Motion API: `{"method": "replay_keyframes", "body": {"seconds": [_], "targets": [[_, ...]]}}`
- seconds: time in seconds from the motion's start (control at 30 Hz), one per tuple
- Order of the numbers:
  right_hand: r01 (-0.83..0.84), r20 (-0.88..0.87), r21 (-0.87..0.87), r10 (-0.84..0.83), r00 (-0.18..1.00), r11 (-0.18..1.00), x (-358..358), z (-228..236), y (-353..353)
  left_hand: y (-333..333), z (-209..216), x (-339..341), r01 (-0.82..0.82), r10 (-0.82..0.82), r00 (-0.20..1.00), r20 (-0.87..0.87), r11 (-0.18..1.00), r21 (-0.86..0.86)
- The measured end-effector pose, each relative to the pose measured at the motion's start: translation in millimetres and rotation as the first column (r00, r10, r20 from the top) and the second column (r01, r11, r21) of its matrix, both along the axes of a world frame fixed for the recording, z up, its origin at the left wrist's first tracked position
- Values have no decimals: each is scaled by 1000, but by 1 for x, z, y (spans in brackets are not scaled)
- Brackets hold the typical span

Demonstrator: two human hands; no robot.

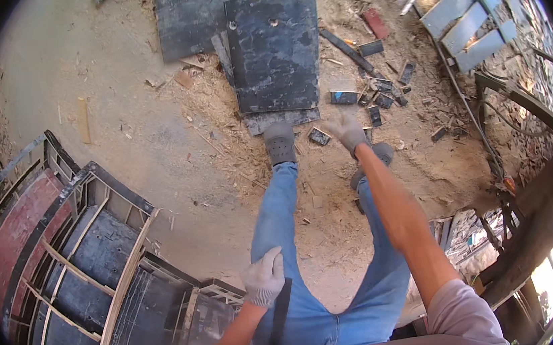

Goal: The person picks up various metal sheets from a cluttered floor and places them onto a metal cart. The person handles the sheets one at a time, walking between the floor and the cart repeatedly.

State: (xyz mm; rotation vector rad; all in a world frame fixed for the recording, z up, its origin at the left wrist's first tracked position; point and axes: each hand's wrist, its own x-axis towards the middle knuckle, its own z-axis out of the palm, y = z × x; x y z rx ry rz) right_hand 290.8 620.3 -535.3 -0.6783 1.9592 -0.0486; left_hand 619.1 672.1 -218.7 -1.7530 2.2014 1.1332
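Observation:
My left hand, in a pale knit glove, is curled closed above my left thigh. A dark flat strip runs down from beside its fingers; whether the hand grips it, I cannot make out. Reaching forward, my gloved right hand is near my right shoe, slightly blurred, with its fingers apart and nothing seen in them. Just left of its fingertips lies a small black block. Ahead of my left shoe, a large dark panel with two holes rests on other dark boards.
Several small black offcuts lie ahead on the right, among sawdust and chips. Curved frames with dark panels stand at my left. Grey strips are piled at far right, near a metal frame and a cable.

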Motion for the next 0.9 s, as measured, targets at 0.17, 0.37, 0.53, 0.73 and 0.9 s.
{"method": "replay_keyframes", "body": {"seconds": [0.17, 0.37, 0.53, 0.73, 0.9], "targets": [[221, 73, -25, -219, 973, 975, 16, -131, -124, -23, -15, 27, -66, 52, 991, 124, 992, 107], [435, 525, -58, -343, 779, 899, 73, -41, -107, 2, -3, 33, -157, 156, 987, 48, 987, 14], [531, 701, 273, -544, 462, 803, 47, 270, -90, 40, 14, 21, -538, 605, 793, -67, 748, 388], [703, 698, 594, -685, -210, 390, -17, 564, 9, -103, 158, -43, -614, 628, 582, -516, 756, 228], [793, 756, 551, -559, -342, 259, -39, 731, 100, -194, 318, -121, -196, -310, 727, -613, 761, -618]]}}
